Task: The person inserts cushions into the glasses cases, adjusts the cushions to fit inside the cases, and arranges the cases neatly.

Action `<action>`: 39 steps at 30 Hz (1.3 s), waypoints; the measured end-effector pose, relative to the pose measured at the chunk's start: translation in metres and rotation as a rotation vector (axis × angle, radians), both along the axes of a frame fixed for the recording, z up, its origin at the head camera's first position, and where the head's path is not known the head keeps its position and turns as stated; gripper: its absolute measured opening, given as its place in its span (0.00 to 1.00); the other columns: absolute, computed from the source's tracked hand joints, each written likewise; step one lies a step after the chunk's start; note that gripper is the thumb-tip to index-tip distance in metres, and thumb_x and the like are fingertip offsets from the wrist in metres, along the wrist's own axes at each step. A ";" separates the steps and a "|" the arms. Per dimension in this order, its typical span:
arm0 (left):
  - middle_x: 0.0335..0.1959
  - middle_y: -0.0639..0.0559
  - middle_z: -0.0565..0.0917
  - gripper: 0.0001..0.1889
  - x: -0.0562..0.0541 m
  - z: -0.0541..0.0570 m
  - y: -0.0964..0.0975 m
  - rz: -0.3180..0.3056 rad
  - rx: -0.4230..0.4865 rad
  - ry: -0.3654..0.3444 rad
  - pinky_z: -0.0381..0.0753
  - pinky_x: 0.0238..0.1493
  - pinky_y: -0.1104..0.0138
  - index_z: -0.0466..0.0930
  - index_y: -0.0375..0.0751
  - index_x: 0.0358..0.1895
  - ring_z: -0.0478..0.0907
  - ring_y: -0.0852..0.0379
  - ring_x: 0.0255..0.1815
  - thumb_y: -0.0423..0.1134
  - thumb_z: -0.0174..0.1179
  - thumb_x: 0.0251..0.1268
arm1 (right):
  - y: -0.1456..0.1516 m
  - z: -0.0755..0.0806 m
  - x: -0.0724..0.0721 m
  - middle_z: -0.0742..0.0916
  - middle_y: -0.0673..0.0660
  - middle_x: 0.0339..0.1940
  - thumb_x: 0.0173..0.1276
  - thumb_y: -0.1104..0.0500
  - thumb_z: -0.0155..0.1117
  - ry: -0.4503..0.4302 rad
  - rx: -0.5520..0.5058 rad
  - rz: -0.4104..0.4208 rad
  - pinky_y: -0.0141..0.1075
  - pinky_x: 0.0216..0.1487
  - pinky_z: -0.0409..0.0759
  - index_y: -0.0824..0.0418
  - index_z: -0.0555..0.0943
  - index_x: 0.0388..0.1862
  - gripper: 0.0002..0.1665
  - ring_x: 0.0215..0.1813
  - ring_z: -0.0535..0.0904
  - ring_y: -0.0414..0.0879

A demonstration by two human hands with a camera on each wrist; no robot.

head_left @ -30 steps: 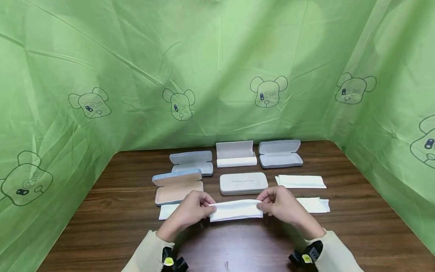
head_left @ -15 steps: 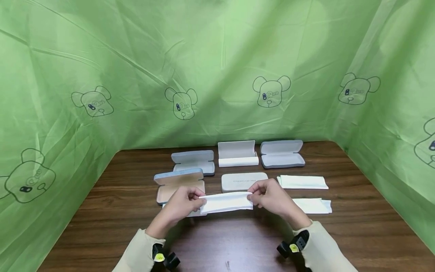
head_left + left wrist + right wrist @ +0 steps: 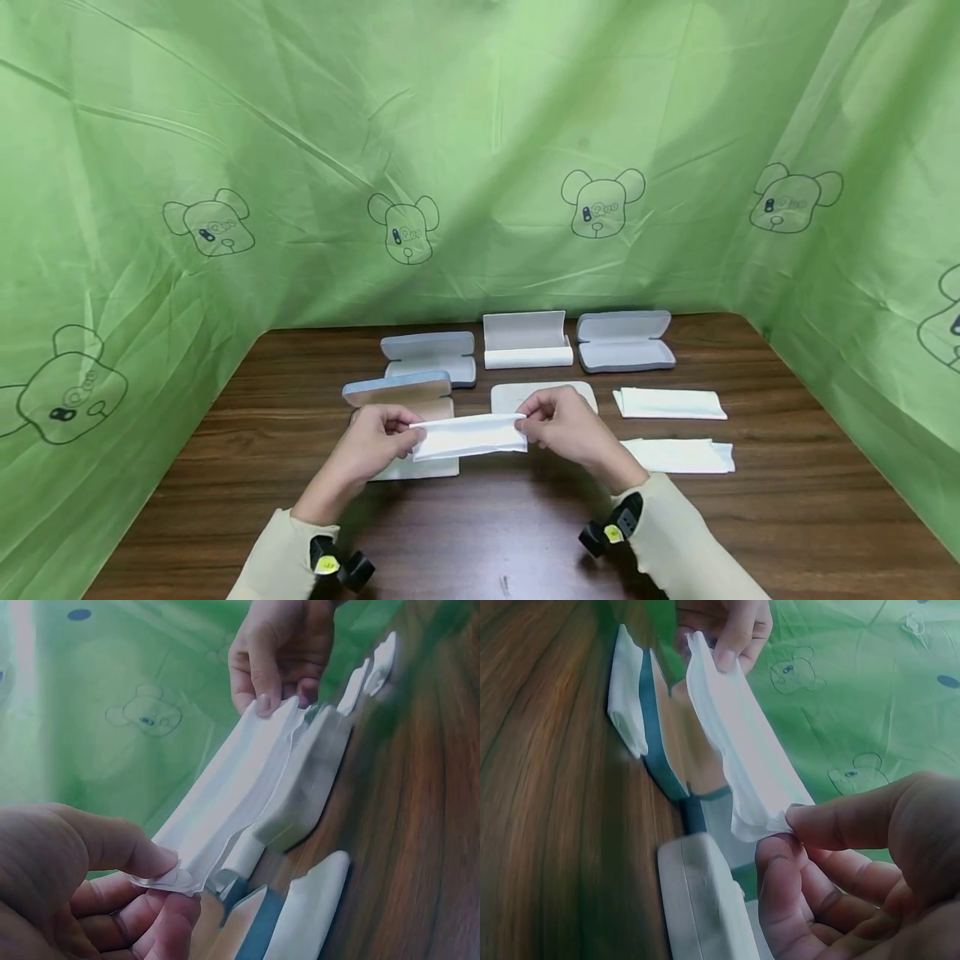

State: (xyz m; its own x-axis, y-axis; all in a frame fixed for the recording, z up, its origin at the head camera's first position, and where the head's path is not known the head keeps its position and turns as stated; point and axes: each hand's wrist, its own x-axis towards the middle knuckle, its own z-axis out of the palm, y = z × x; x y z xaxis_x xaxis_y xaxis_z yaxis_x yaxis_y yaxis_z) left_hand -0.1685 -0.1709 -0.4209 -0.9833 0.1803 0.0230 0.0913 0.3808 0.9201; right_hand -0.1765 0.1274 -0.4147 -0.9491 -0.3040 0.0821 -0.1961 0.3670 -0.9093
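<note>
A folded white cloth [image 3: 470, 437] is stretched level between both hands, above the table. My left hand [image 3: 378, 440] pinches its left end between thumb and fingers. Its right end is pinched the same way by my right hand [image 3: 564, 423]. Under the cloth's left part stands an open blue glasses case [image 3: 397, 388] with a beige lining, partly hidden by the left hand and the cloth. Another folded white cloth [image 3: 420, 469] lies in front of that case. Behind the right hand is a closed white glasses case [image 3: 504, 395], partly covered; the right wrist view shows its rounded end [image 3: 694, 892].
At the back of the wooden table [image 3: 247, 467] stand an open grey-blue case [image 3: 430, 369], an open white case [image 3: 528, 358] and an open grey case [image 3: 626, 356]. Two folded white cloths [image 3: 671, 404] lie at the right. Green fabric [image 3: 480, 100] walls the back and sides.
Both hands have moved left with the stretched cloth, from in front of the closed white case to over the front of the beige-lined case. The cases on the table have stayed put.
</note>
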 end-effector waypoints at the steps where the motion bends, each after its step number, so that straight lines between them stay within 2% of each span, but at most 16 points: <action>1: 0.24 0.49 0.81 0.05 0.000 0.000 -0.003 0.007 -0.005 -0.001 0.79 0.26 0.63 0.85 0.29 0.38 0.75 0.54 0.24 0.29 0.67 0.62 | -0.003 0.000 -0.001 0.84 0.54 0.23 0.65 0.66 0.69 0.001 -0.001 -0.002 0.34 0.26 0.78 0.67 0.84 0.33 0.03 0.24 0.78 0.46; 7: 0.25 0.48 0.80 0.04 -0.003 -0.001 -0.016 0.048 -0.004 -0.011 0.79 0.28 0.63 0.85 0.30 0.38 0.76 0.54 0.25 0.28 0.66 0.62 | -0.020 -0.002 -0.010 0.84 0.53 0.21 0.63 0.67 0.69 0.016 -0.004 -0.012 0.34 0.24 0.77 0.67 0.84 0.32 0.03 0.23 0.79 0.47; 14: 0.25 0.48 0.80 0.06 -0.007 -0.004 -0.025 0.079 0.013 -0.017 0.79 0.27 0.66 0.84 0.27 0.40 0.76 0.55 0.27 0.27 0.64 0.62 | -0.032 0.000 -0.015 0.84 0.53 0.22 0.62 0.68 0.69 -0.004 -0.021 -0.011 0.34 0.24 0.77 0.69 0.84 0.33 0.03 0.22 0.77 0.43; 26: 0.26 0.47 0.80 0.06 -0.009 -0.002 -0.036 0.110 0.007 -0.017 0.81 0.29 0.64 0.83 0.26 0.40 0.76 0.55 0.28 0.27 0.64 0.64 | -0.045 -0.001 -0.019 0.84 0.54 0.22 0.62 0.70 0.68 -0.045 -0.053 -0.001 0.34 0.26 0.78 0.70 0.84 0.33 0.02 0.24 0.79 0.48; 39: 0.30 0.44 0.79 0.08 -0.012 -0.004 -0.049 0.168 -0.018 -0.043 0.82 0.30 0.63 0.83 0.25 0.44 0.76 0.54 0.29 0.28 0.63 0.66 | -0.063 -0.006 -0.026 0.84 0.52 0.21 0.62 0.68 0.70 -0.048 -0.037 -0.017 0.32 0.22 0.73 0.68 0.84 0.32 0.02 0.22 0.77 0.41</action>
State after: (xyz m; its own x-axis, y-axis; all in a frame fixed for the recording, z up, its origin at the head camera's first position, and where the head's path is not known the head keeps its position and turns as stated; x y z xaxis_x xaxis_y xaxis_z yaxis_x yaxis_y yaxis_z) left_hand -0.1804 -0.2199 -0.4252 -0.9997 0.0131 -0.0217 -0.0146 0.4040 0.9146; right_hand -0.2030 0.0648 -0.4203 -0.9574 -0.2850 0.0472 -0.1458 0.3356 -0.9307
